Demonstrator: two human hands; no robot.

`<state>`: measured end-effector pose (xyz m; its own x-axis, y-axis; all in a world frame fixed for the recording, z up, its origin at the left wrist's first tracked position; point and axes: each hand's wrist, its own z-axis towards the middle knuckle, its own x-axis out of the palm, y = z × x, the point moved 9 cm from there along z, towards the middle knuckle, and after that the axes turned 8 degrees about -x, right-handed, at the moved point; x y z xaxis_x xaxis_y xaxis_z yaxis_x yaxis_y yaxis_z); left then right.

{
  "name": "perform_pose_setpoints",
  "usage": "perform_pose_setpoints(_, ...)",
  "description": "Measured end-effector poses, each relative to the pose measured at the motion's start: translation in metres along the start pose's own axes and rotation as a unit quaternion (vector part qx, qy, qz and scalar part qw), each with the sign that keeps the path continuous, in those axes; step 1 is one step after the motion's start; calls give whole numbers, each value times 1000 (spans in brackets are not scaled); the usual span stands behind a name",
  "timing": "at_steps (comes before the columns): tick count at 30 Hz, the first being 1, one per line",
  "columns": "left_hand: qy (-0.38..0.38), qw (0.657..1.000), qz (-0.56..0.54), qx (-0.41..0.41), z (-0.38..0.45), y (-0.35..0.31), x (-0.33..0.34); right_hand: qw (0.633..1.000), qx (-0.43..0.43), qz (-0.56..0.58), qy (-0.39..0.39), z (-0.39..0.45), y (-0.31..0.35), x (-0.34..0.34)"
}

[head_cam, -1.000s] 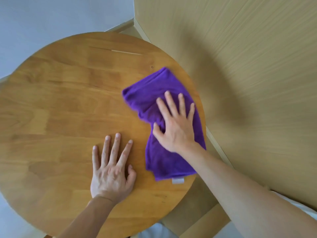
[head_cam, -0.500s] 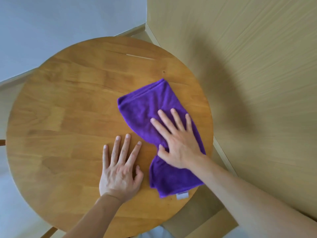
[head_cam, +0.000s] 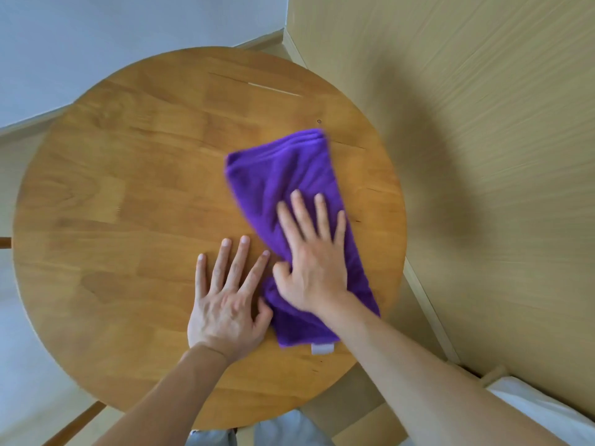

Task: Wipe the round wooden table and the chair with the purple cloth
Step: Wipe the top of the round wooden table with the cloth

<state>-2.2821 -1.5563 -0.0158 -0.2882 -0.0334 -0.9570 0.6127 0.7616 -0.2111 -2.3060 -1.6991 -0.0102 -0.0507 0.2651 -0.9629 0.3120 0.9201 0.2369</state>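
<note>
cloth (head_cam: 289, 175) far edge smeared, motion blur, can't make out hem. right hand (head_cam: 314, 255) covers cloth middle, so folds under palm hidden. white tag (head_cam: 322, 348) at cloth's near end too small to read. worktop (head_cam: 128, 204) near rim partly hidden behind both forearms. wooden bits at left edge (head_cam: 4, 242) and bottom left (head_cam: 74, 423) cut off by frame, can't tell if chair or worktop legs. white fabric (head_cam: 541, 410) bottom right cropped too, no idea what it is.
</note>
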Motion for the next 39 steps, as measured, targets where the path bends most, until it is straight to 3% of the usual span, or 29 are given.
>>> perform_pose_setpoints(3, -16, 1000, -19, 6, -2, -1, -5, 998, -61, 22, 24, -19, 17, 10)
perform_pose_setpoints(7, -63, 997, -37, 7, 23, -2, -24, 995, -76, 46, 51, -15, 5, 1)
perform_pose_setpoints(10, -95, 993, -35, 59, 62, -16, -42, 995, -67, 36, 57, -8, -7, -5)
perform_pose_setpoints(12, -95, 992, -25, 80, 89, -26, -45, 998, -35, 30, 47, 2, -21, -10)
perform_pose_setpoints(16, -53, 997, -52, -13, 123, -13, -36, 1000, 7, 16, -4, 31, -61, -29)
perform_pose_setpoints(18, -53, 997, -49, -18, 123, -8, -30, 999, 32, 9, -19, 46, -89, -38)
perform_pose_setpoints(22, -54, 997, -51, -22, 119, -7, -27, 980, 187, 42, -45, 73, -135, -49)
perform_pose_setpoints(25, -57, 996, -53, -30, 121, -7, -29, 958, 273, 65, -55, 85, -116, -44)
perform_pose_setpoints(27, -59, 996, -58, -36, 122, -3, -31, 969, 235, 53, -52, 82, -80, -36)
perform_pose_setpoints(31, -52, 996, -60, -36, 120, -6, -32, 998, 50, 44, -23, 39, -15, -14)
perform_pose_setpoints(34, -60, 994, -77, -37, 120, -6, -33, 998, -57, 21, 12, 23, -14, -6)
perform_pose_setpoints(36, -68, 993, -85, -37, 121, -4, -35, 998, -67, 2, 10, 39, -41, -15)
perform_pose_setpoints(39, -77, 992, -91, -36, 123, -4, -36, 999, 36, -2, -24, 81, -96, -37)
